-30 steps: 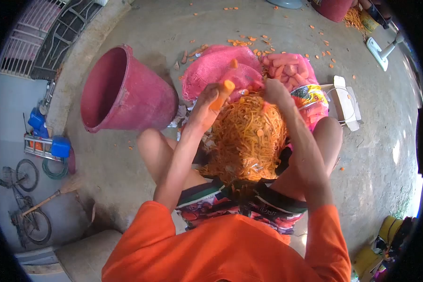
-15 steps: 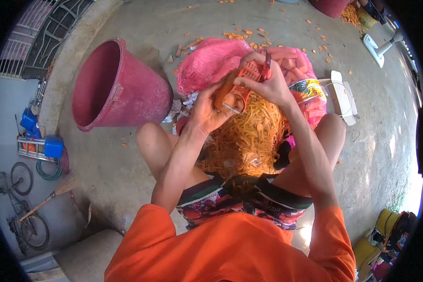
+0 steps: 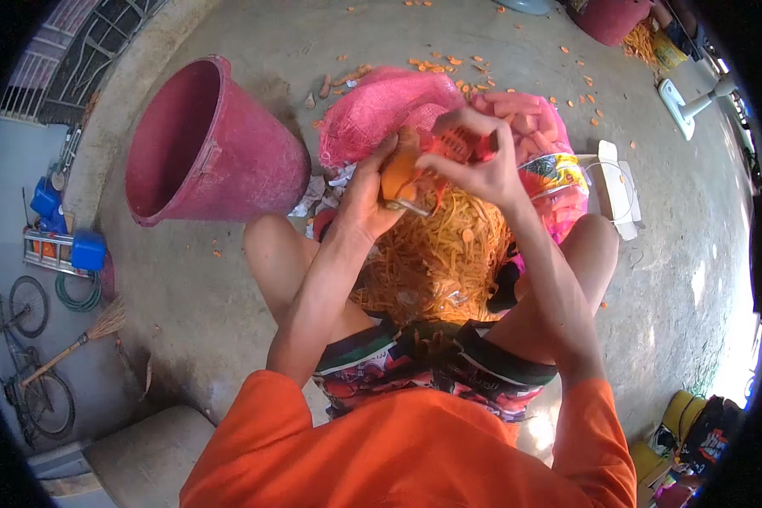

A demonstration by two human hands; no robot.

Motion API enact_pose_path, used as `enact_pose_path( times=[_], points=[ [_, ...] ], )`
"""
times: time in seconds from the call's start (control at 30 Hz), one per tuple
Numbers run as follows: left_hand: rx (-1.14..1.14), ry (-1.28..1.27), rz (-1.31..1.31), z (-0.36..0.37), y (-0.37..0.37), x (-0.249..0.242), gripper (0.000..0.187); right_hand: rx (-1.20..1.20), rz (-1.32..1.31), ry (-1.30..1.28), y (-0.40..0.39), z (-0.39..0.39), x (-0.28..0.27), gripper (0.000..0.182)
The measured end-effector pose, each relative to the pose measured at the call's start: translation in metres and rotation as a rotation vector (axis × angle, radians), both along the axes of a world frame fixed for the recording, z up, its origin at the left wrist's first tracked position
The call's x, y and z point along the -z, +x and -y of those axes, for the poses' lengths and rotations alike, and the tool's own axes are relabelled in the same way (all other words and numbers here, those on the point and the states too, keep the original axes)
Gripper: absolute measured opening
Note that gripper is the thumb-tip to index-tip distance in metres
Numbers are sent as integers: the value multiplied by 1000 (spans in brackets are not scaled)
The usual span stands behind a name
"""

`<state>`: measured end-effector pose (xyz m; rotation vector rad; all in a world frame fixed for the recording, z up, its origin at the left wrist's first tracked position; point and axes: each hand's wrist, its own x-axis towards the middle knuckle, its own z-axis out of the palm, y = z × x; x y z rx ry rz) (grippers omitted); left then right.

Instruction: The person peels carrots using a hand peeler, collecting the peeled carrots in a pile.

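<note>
My left hand (image 3: 367,196) is wrapped round a thick orange carrot (image 3: 398,175), holding it tilted above a heap of shreds. In my right hand (image 3: 491,169) is an orange-red slotted hand grater (image 3: 455,146), gripped between thumb and fingers and blurred by motion. The grater lies close against the carrot's right side; the exact contact is hard to make out. Below both hands, between my knees, sits a large mound of orange carrot shreds (image 3: 440,254), seemingly in clear plastic.
Beyond my hands lie a pink mesh sack (image 3: 377,114) and a pink bag of peeled carrots (image 3: 538,127). A big maroon tub (image 3: 250,157) tips open at left. Carrot slices (image 3: 453,61) dot the concrete floor. A white box (image 3: 614,190) stands right.
The grater and my right hand have shifted along the carrot, with the grater now blurred. My left hand keeps its hold. The whole view has tilted slightly.
</note>
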<state>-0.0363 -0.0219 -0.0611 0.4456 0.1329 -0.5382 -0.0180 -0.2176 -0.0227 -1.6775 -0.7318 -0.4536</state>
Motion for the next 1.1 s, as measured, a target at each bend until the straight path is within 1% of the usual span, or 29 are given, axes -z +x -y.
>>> enact_pose_path(
  times=[0.07,0.1,0.17,0.2,0.23,0.3,0.33,0.37,0.4,0.43,0.47,0.5,0.53,0.57,0.6,0.63,0.67,0.7,0.73,0.77,0.8,0.83,0.87,0.9,0.93,0.97,1.03,1.07,1.1],
  points=[
    [7,14,12,-5,1,11,30,26,56,-178,-7,-4,-5,36],
    [11,11,11,-1,0,5,30,30,55,-180,-7,-4,-5,36],
    [-22,69,-12,7,-3,-11,27,73,182,-223,0,-6,-9,38],
    [-24,70,-9,8,-2,-12,27,43,207,-140,9,-5,-1,35],
    [-26,86,9,8,0,-9,28,42,211,-139,20,-2,9,35],
    [-30,98,31,1,4,1,29,262,-176,22,39,10,23,30],
    [71,-5,63,-7,5,10,28,331,-285,56,45,20,19,26],
    [174,-105,99,-15,8,18,28,380,-232,5,52,24,23,24],
    [171,-101,109,-13,10,12,28,299,-149,59,52,16,24,23],
    [33,31,93,-7,6,6,27,214,-71,111,45,5,20,22],
    [-103,161,73,0,2,0,27,98,10,-55,32,-1,17,22],
    [-101,162,80,3,4,-2,27,-11,94,-221,17,-6,5,22],
    [-107,189,47,6,7,-3,26,-18,185,-267,9,-12,-4,21],
    [-115,217,4,7,5,-2,25,-17,181,-264,15,-10,-2,21],
    [22,135,112,-6,8,17,24,89,-84,-92,23,-3,8,22],
    [28,136,106,-12,4,18,24,198,-336,79,36,7,15,23],
    [77,76,59,-15,5,15,24,343,-284,43,52,20,22,24],
    [125,18,16,-16,7,12,25,342,-273,41,47,16,15,24],
    [61,82,-43,-9,7,1,26,236,-140,7,32,5,4,24],
    [61,81,-37,-1,5,-6,26,130,-11,-28,18,-4,-2,23],
    [-1,121,-77,6,4,-9,27,1,55,-173,9,-10,-2,20],
    [-66,163,-118,9,5,-11,28,-42,144,-187,7,-11,-8,20],
    [64,139,-3,-6,6,14,28,64,-85,-52,12,-7,-6,20],
    [70,147,-24,-9,-2,17,28,176,-326,86,23,3,0,20],
    [67,153,-31,-9,-3,17,28,359,-226,67,57,22,33,20],
    [59,156,-24,-7,1,12,28,359,-215,66,51,18,23,20],
    [41,218,17,3,0,2,29,138,-50,76,16,-1,-4,20],
    [-12,263,2,10,-2,-8,30,6,68,-139,5,-3,-7,21],
    [-66,311,-9,15,-1,-14,31,-38,161,-224,0,-7,-13,23]
  ],
)
